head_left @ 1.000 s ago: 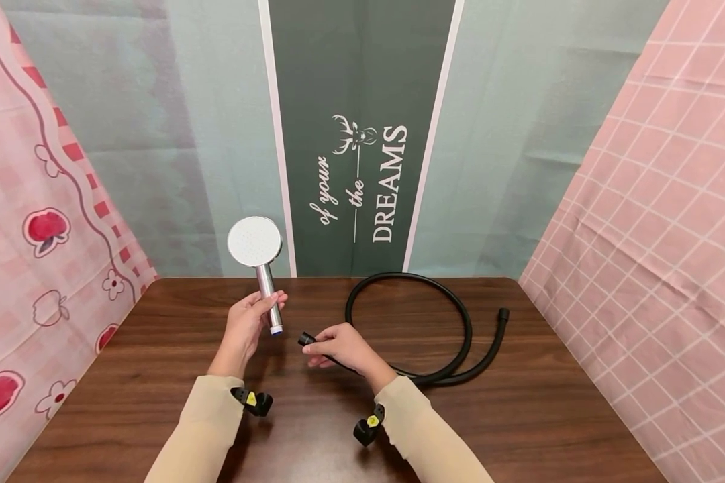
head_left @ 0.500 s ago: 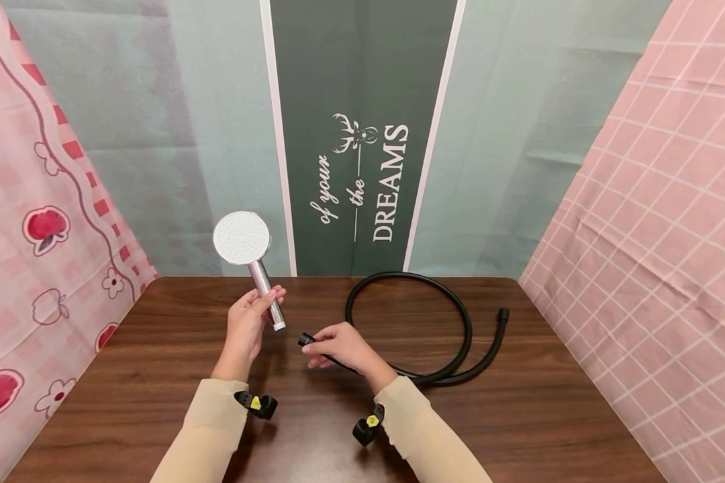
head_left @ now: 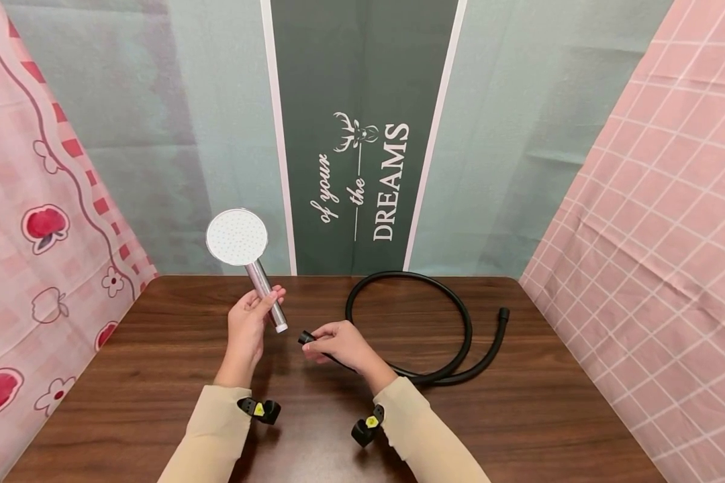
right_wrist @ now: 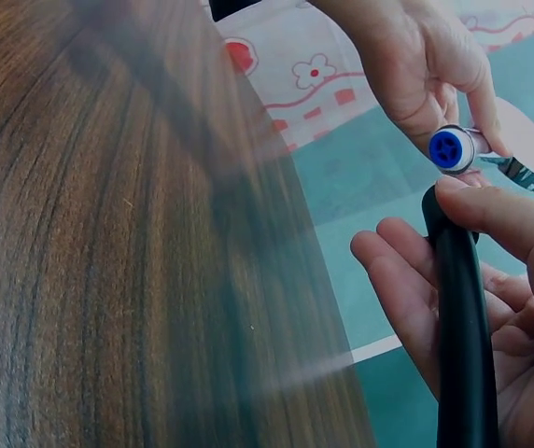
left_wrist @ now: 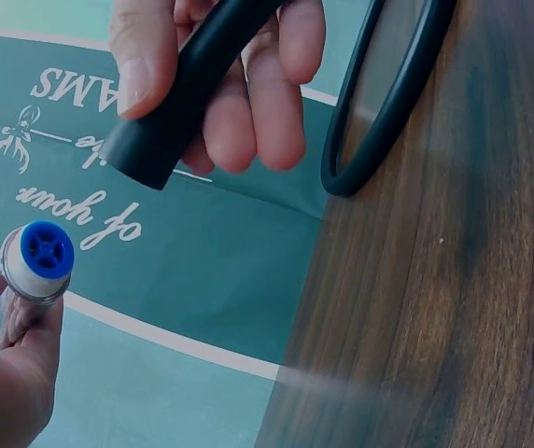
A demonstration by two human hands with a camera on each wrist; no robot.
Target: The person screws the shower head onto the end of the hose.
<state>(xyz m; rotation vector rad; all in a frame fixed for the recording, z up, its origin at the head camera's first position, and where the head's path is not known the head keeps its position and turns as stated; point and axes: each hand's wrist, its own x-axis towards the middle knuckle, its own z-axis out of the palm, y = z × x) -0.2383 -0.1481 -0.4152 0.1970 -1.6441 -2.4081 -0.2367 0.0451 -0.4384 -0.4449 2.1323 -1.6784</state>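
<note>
My left hand [head_left: 246,329] grips the chrome handle of a round shower head [head_left: 237,237], its white spray face turned toward the head camera. The handle's lower end points down and right; a blue insert [left_wrist: 47,250] sits inside its white threaded tip. Between thumb and fingers, my right hand [head_left: 341,345] pinches one end of a black shower hose [head_left: 469,332]. That hose end [left_wrist: 146,154] has a smooth black sleeve. It stands close to the handle's tip, with a small gap between them in the head view.
The hose loops over the right half of the brown wooden table [head_left: 519,429], its other end [head_left: 504,314] lying at the far right. A green-grey cloth [head_left: 362,67] hangs behind the table. Pink patterned cloths [head_left: 658,201] flank both sides.
The shower head has tilted further left and its face has turned more toward the head camera, while the handle's tip has shifted slightly right. My right hand has barely moved.
</note>
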